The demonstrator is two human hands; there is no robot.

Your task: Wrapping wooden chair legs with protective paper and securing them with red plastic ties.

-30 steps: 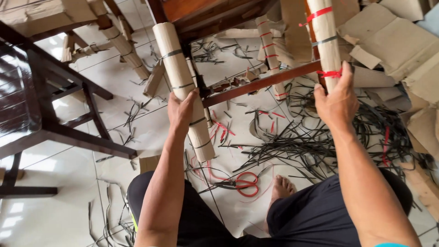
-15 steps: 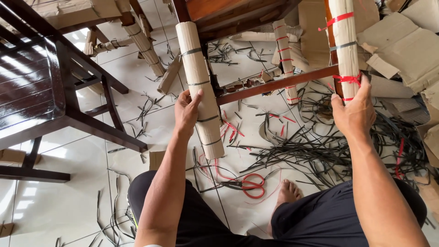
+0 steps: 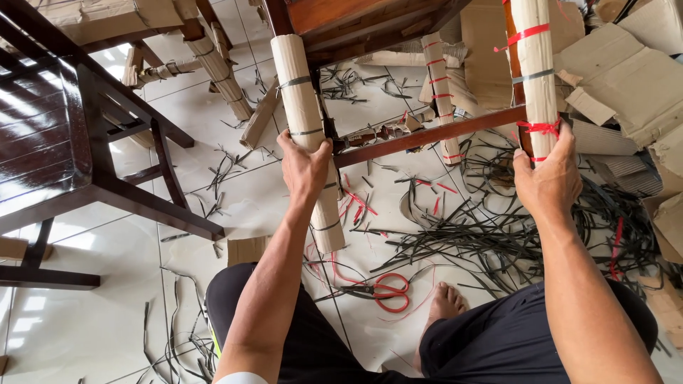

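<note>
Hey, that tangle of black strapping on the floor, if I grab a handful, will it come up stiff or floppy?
Probably springy rather than limp: the black strap pieces lie in loose curves and loops, not flat. They look thin and light. Being heaped criss-cross beside the right hand, a handful would likely drag neighbouring strands along and snag.

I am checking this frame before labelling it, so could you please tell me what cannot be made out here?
Head view only:
- Left hand covers part of the left wrapped leg; palm contact unseen.
- Right wrapped leg runs off the top edge.
- Red scissors: blade tips lost among cut straps.
- Right hand hides the leg-to-rail joint.
</note>
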